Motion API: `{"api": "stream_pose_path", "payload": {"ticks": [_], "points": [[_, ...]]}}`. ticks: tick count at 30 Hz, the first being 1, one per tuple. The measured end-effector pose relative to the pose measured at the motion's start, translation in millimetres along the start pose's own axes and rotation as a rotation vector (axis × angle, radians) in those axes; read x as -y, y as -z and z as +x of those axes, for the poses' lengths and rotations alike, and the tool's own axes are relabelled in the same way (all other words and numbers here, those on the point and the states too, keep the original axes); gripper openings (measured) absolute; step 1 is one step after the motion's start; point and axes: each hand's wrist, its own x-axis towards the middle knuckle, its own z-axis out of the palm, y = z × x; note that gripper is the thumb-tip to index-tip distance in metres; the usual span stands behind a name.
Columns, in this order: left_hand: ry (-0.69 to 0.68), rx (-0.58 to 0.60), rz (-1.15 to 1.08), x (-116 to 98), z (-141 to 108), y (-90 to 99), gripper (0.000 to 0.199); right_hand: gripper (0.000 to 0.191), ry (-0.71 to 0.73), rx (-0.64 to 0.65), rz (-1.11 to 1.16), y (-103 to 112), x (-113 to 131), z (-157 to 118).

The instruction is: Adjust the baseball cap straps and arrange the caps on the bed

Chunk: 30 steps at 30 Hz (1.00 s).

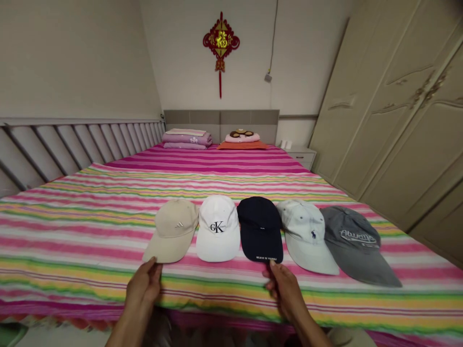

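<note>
Five caps would be several: a row of several baseball caps lies across the striped bed. At its left end is a beige cap, and my left hand pinches the front edge of its brim. Beside it lies a white cap with black letters. My right hand has its fingertips closed on the brim edge of a black cap in the middle. To the right are a pale cap with a small dark emblem and a grey cap with white lettering, its brim angled right.
The striped bedspread spreads under the caps. Folded purple bedding and a pink pillow sit by the headboard. A railing runs along the left; a wardrobe and a nightstand stand at right.
</note>
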Motion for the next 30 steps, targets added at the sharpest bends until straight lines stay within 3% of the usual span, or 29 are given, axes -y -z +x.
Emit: {"api": "stream_pose_path", "payload": {"ticks": [1, 3, 7, 13, 18, 23, 26, 30], "points": [[0.02, -0.026, -0.012, 0.2, -4.7, -7.6, 0.017, 0.022, -0.12, -0.002, 0.123, -3.4, 4.7, 3.1], [0.048, -0.061, -0.04, 0.4, -13.8, -22.4, 0.019, 0.019, -0.223, -0.011, 0.238, -8.2, 12.3, 10.3], [0.063, -0.068, -0.058, 0.2, -27.0, -41.0, 0.027, 0.02, -0.241, -0.064, 0.358, -10.0, 17.2, 18.3], [0.018, -0.033, -0.043, 0.6, -34.6, -45.3, 0.035, 0.019, -0.189, -0.079, 0.46, -9.4, 10.0, 13.6], [-0.006, -0.034, -0.02, -1.8, -37.6, -50.5, 0.037, 0.019, -0.169, -0.075, 0.457, -10.4, 7.6, 11.8], [0.09, -0.068, -0.104, 0.4, -58.3, -56.7, 0.018, 0.012, -0.267, 0.046, 0.329, -11.8, 4.9, -14.2], [0.227, -0.051, -0.105, 12.8, -79.7, -63.9, 0.017, 0.018, -0.335, 0.189, 0.204, -23.4, 1.4, -28.9], [0.335, 0.082, -0.026, 28.4, -95.3, -81.1, 0.012, 0.017, -0.336, 0.217, 0.193, -51.3, -0.8, -26.2]]}}
